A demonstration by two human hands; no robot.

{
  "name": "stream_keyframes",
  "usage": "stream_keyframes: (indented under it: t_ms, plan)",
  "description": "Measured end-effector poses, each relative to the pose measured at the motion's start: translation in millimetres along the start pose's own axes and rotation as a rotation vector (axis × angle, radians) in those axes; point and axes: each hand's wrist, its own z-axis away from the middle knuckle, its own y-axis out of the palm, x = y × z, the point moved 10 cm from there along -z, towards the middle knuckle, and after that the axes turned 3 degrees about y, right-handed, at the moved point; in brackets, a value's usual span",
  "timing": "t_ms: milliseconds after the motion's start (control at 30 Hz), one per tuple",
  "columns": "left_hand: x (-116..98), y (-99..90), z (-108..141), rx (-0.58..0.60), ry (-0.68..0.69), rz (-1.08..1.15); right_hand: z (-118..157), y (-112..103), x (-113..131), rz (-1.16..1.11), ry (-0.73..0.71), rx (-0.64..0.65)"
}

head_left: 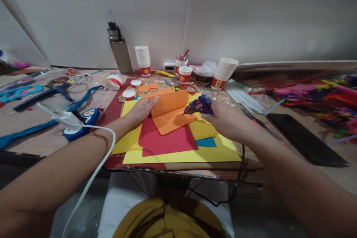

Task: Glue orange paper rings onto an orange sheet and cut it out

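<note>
My left hand [143, 111] grips the left edge of a folded orange paper [170, 103], thumb on top, holding one flap raised. My right hand [225, 119] is wrapped round a dark blue glue gun [201, 105], its nozzle pointing left at the lower orange flap near the fold. Faint shiny streaks mark that flap. Under the orange paper lie red sheets [169, 143], over larger yellow sheets [223, 152]. A corner of blue paper [206, 142] shows at the right of the red. A black cable [242, 167] hangs below my right hand.
Stacked paper cups [142, 57], a second cup stack [224, 70] and a bottle [120, 54] stand along the wall. Orange discs [144, 88] and scissors [189, 88] lie behind the paper. A phone [305, 139] is at right; a power strip [83, 122] and white cable at left.
</note>
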Motion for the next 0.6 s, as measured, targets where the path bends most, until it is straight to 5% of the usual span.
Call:
stream_keyframes:
  t_ms: [600]
  plan:
    - [6,6.7,0,0.029,-0.043,0.153,-14,4,-7,-0.026,-0.015,-0.055]
